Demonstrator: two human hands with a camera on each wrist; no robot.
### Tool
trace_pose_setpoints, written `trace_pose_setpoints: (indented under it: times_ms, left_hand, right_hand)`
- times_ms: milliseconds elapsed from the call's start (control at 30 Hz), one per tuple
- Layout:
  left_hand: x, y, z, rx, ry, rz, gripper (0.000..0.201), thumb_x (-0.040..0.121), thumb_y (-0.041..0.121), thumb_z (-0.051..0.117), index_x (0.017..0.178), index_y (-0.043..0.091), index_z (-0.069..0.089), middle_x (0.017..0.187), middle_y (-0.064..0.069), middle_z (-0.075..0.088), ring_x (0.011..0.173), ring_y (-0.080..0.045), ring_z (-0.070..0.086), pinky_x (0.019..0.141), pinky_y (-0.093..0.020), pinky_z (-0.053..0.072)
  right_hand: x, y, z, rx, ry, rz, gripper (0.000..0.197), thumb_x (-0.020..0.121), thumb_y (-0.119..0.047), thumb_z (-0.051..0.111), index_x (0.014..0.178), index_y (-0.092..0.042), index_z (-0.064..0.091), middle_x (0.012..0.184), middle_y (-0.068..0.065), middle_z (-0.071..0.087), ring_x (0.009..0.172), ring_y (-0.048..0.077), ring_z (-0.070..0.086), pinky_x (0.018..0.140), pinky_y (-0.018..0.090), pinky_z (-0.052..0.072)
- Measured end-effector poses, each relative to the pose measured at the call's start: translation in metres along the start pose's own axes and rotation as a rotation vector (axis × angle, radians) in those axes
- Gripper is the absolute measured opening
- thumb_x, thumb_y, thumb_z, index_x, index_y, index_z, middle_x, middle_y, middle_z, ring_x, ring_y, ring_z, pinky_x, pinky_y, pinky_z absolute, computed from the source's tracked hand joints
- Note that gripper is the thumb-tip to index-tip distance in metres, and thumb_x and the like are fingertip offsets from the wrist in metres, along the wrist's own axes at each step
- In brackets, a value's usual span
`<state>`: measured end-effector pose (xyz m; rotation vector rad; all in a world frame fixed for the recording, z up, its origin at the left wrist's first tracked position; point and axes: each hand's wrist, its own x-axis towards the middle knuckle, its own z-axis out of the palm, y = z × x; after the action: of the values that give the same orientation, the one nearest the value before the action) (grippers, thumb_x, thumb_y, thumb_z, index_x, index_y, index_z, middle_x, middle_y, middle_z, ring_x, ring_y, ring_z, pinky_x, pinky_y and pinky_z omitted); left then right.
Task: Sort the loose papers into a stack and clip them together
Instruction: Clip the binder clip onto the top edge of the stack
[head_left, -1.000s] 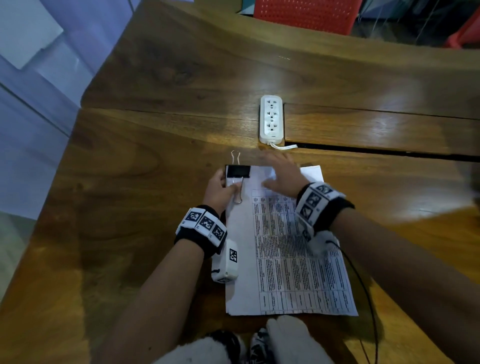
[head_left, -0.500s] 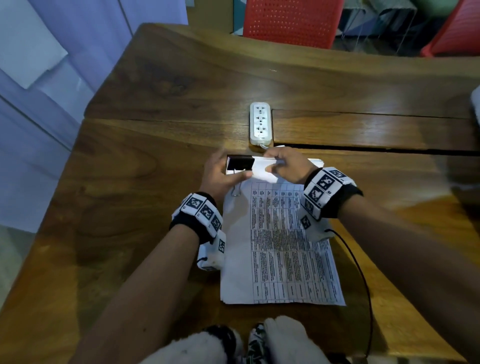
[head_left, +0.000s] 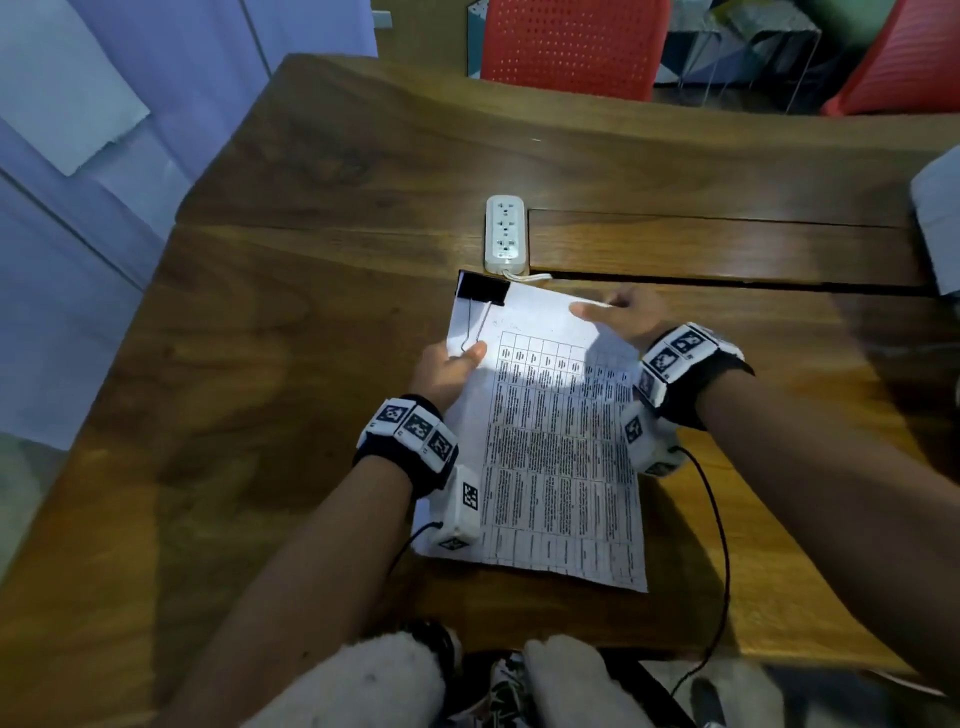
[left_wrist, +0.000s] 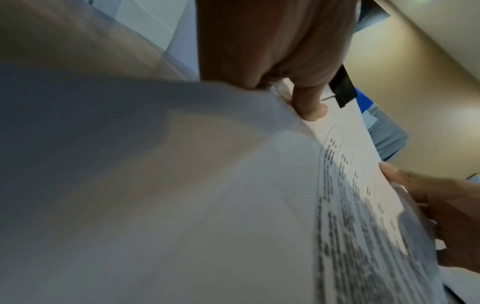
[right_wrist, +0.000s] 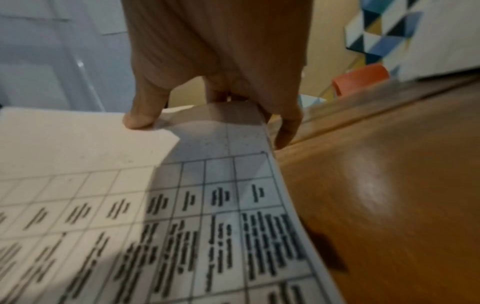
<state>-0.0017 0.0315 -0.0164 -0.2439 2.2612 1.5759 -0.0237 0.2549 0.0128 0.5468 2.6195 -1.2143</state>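
**Clipped paper stack held at both upper corners**

The stack of papers (head_left: 550, 441), printed with a table, is lifted at its far end above the wooden table (head_left: 291, 322), while its near edge lies low toward the table's front. A black binder clip (head_left: 482, 289) grips the far left corner, its wire handle folded down onto the top sheet. The left hand (head_left: 448, 370) pinches the left edge of the stack just below the clip, thumb on top beside the end of the wire handle, fingers underneath. The right hand (head_left: 626, 318) holds the far right corner, thumb pressed on the top sheet and fingers curled under the edge. A white power strip (head_left: 505, 234) lies on the table just beyond the clip. Red chairs (head_left: 571, 47) stand past the far side.
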Motion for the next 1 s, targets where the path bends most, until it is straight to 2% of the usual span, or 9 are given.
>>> trace_pose_setpoints:
  times_ms: [33,100,167,233,300,400,733,900,1000]
  left_hand:
    - [-0.003,0.002,0.002,0.024,0.006,-0.008,0.049,0.094,0.030,0.054,0.107,-0.018,0.054,0.104,-0.031,0.061,0.100,-0.036,0.060,0.088,-0.041,0.044]
    - [-0.006,0.004,0.006,0.060,0.023,0.001,0.054,0.094,0.031,0.052,0.094,-0.024,0.054,0.099,-0.035,0.061,0.109,-0.043,0.055,0.084,-0.045,0.045]
    - [-0.008,0.007,0.012,0.061,0.079,-0.066,0.050,0.094,0.031,0.052,0.078,-0.016,0.055,0.083,-0.027,0.062,0.075,-0.022,0.045,0.069,-0.039,0.044]
    - [-0.009,0.007,0.019,-0.003,0.124,-0.127,0.057,0.094,0.032,0.052,0.116,-0.021,0.049,0.121,-0.035,0.055,0.104,-0.028,0.056,0.082,-0.037,0.045]
    - [-0.010,0.007,0.025,-0.078,0.177,-0.186,0.066,0.094,0.031,0.052,0.139,-0.013,0.029,0.145,-0.025,0.037,0.130,-0.030,0.042,0.104,-0.035,0.036]
    - [-0.013,-0.002,0.031,-0.167,0.246,-0.261,0.071,0.093,0.031,0.055,0.145,-0.004,0.021,0.153,-0.018,0.027,0.140,-0.031,0.030,0.113,-0.038,0.028]
    - [-0.021,-0.011,0.005,0.147,0.177,-0.362,0.064,0.093,0.022,0.056,0.143,-0.003,0.026,0.148,-0.017,0.035,0.135,-0.032,0.038,0.105,-0.036,0.036]
    - [-0.020,-0.012,-0.062,0.248,0.246,-0.262,0.043,0.096,0.013,0.046,0.136,-0.001,0.040,0.139,-0.019,0.046,0.127,-0.035,0.046,0.090,-0.034,0.039]
    - [-0.018,-0.023,-0.115,0.305,0.286,-0.248,0.038,0.095,0.015,0.043,0.131,0.002,0.046,0.134,-0.020,0.051,0.121,-0.036,0.050,0.089,-0.033,0.041]
  right_hand:
    - [0.000,0.009,-0.001,0.092,0.032,0.040,0.040,0.075,-0.042,0.071,0.067,-0.016,0.041,0.063,-0.003,0.043,0.059,0.011,0.041,0.055,0.024,0.031]
    - [-0.010,0.022,-0.001,0.341,0.046,0.132,0.044,0.068,-0.037,0.077,0.086,-0.012,0.046,0.074,-0.006,0.057,0.069,0.011,0.054,0.064,0.031,0.042]
    - [-0.020,0.039,0.002,0.434,-0.034,0.258,0.082,0.067,-0.048,0.075,0.128,-0.006,0.040,0.117,-0.002,0.061,0.109,0.019,0.058,0.094,0.048,0.044]
    - [-0.028,0.057,0.009,0.404,-0.103,0.299,0.104,0.068,-0.063,0.065,0.143,-0.003,0.025,0.149,0.011,0.032,0.134,0.031,0.036,0.110,0.051,0.029]
    - [-0.039,0.062,0.015,0.383,-0.118,0.285,0.086,0.082,-0.053,0.058,0.143,-0.002,0.026,0.151,0.016,0.028,0.137,0.033,0.031,0.112,0.048,0.027]
    - [-0.051,0.061,0.015,0.322,-0.098,0.219,0.050,0.097,-0.019,0.044,0.139,0.004,0.030,0.146,0.018,0.033,0.135,0.033,0.033,0.111,0.043,0.028]
    - [-0.062,0.014,0.030,0.252,0.012,0.052,0.032,0.097,-0.012,0.039,0.122,0.004,0.051,0.124,0.022,0.057,0.118,0.035,0.053,0.093,0.037,0.044]
    - [-0.067,-0.038,0.070,0.324,-0.037,0.012,0.040,0.098,-0.007,0.035,0.137,-0.001,0.037,0.137,0.014,0.047,0.125,0.030,0.046,0.101,0.035,0.038]
    - [-0.069,-0.069,0.107,0.334,-0.097,0.013,0.031,0.096,-0.003,0.034,0.124,0.001,0.047,0.121,0.019,0.055,0.108,0.027,0.054,0.087,0.035,0.044]
